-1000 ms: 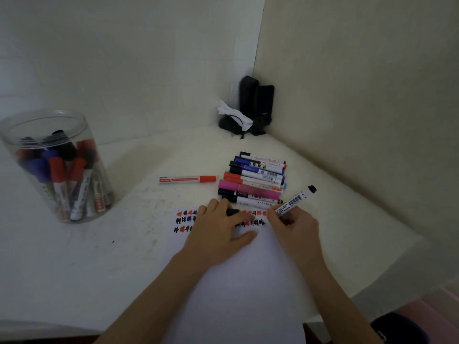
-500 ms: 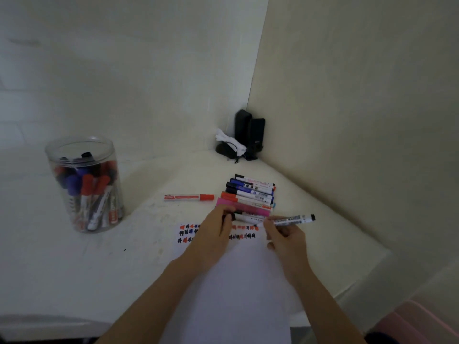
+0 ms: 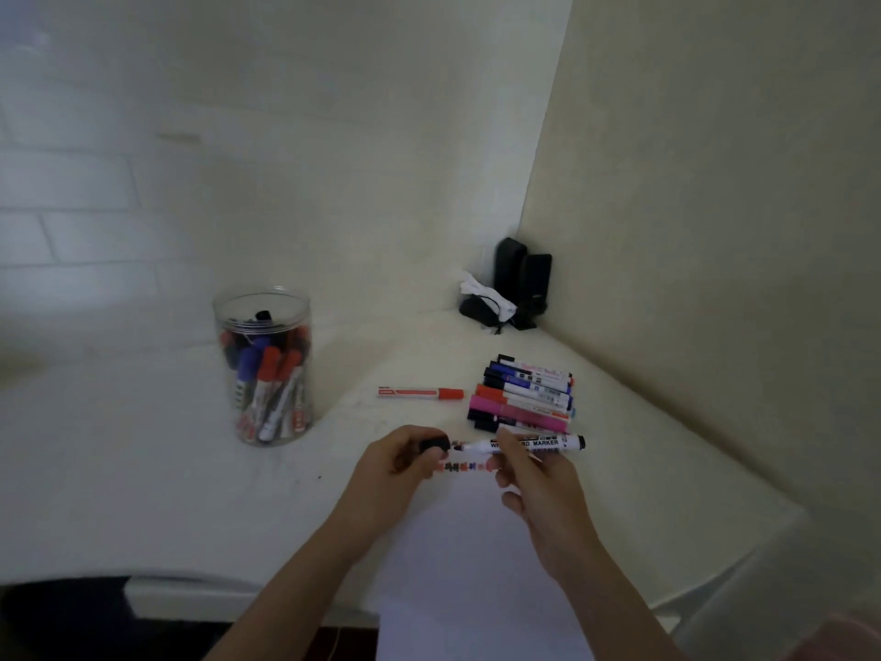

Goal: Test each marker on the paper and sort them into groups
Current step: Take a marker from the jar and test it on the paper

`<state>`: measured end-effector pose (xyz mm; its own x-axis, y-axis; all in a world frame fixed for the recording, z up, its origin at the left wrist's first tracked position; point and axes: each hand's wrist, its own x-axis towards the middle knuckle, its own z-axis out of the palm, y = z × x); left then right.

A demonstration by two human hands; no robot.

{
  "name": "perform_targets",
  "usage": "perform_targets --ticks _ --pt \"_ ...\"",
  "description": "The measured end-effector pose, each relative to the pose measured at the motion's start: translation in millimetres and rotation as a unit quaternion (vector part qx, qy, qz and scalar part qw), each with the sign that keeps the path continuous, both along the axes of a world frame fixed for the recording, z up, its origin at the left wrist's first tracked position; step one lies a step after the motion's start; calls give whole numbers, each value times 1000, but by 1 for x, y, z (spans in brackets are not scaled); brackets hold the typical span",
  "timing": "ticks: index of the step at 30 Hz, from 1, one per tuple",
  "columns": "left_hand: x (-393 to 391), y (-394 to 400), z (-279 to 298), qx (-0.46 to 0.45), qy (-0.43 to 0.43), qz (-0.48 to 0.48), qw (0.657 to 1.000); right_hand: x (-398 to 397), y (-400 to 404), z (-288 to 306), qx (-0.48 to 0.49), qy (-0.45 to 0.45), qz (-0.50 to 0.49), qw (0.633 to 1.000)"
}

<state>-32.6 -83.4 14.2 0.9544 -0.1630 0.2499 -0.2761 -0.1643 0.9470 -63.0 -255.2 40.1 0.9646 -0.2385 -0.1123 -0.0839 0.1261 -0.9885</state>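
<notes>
My right hand [image 3: 534,479] grips a white whiteboard marker [image 3: 548,443] with a black end, held level above the paper with its bare tip pointing left. My left hand [image 3: 400,462] pinches the marker's black cap [image 3: 434,444] just left of that tip. Below the hands lies a white sheet of paper [image 3: 472,565] with a row of red, black and blue test scribbles [image 3: 469,466] at its far edge. A group of several markers [image 3: 524,398] lies side by side beyond the hands. One red marker [image 3: 422,392] lies alone to their left.
A clear plastic jar [image 3: 264,369] holding several red, blue and black markers stands at the left on the white table [image 3: 143,469]. Two black speakers [image 3: 522,279] and a white cloth sit in the far corner. Walls close the back and right.
Both hands lifted off the paper. The right hand turned the marker from upright-tilted to level, and the left hand brought the black cap up beside its tip. The camera tilted up.
</notes>
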Motion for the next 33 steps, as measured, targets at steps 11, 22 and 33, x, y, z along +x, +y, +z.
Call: perform_targets --ticks 11,22,33 --pt "-2 3 0 34 -36 -24 998 -6 13 6 -37 -17 16 999" --pt "-10 -3 11 84 -131 16 988 -6 15 8 65 -5 45 997" --pt "-1 32 9 54 -77 -8 996 -4 4 18 102 7 55 993"
